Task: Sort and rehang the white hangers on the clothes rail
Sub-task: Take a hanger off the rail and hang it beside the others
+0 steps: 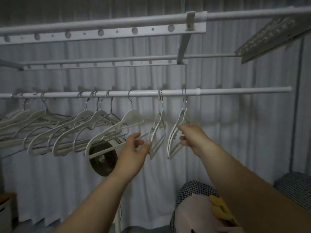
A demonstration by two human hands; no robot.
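A white clothes rail runs across the middle of the view. Several white hangers hang bunched and slanted along its left half. A separate pair of white hangers hangs near the centre, and another pair hangs just to its right. My left hand reaches up with fingers spread, fingertips touching the lower edge of the centre pair. My right hand grips the right pair around its lower bar and shoulder.
Two upper rails with hole strips run overhead. A small round fan sits behind the hangers against the pale curtain. A checked cushion and pink cloth lie at lower right. A metal post stands at right.
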